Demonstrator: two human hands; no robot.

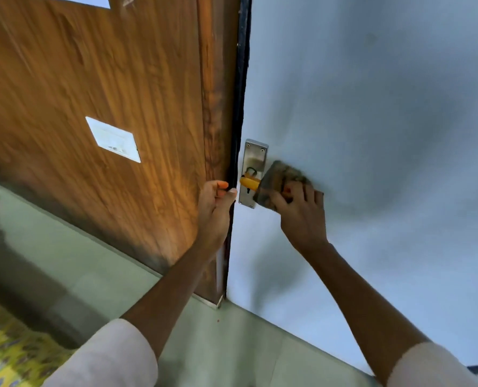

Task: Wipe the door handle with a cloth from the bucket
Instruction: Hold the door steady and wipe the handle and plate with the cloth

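Observation:
A pale blue-grey door (371,121) carries a steel handle plate (253,152) near its left edge. A yellow key tag (248,182) hangs from the lock on that plate. My right hand (299,210) presses a bunched brownish cloth (279,177) over the handle, which the cloth hides. My left hand (217,208) grips the door's dark edge (240,107) just left of the plate, thumb and fingers wrapped around it. The bucket is not in view.
A wood-grain panel (92,93) with a white switch plate (113,139) fills the left side. Pale green floor tiles (65,261) lie below, and a yellow patterned fabric (6,353) shows at the bottom left corner.

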